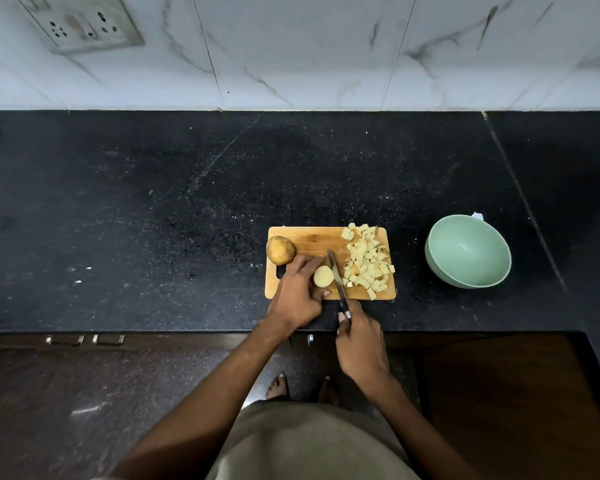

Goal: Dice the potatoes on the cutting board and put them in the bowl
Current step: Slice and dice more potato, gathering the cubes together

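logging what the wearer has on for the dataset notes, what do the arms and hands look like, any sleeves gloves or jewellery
Both forearms are bare right down to the bottom of the view, with no sleeve showing. The left hand and right hand wear no gloves, and no rings, watch or bands are visible. A light khaki garment shows at the waist.
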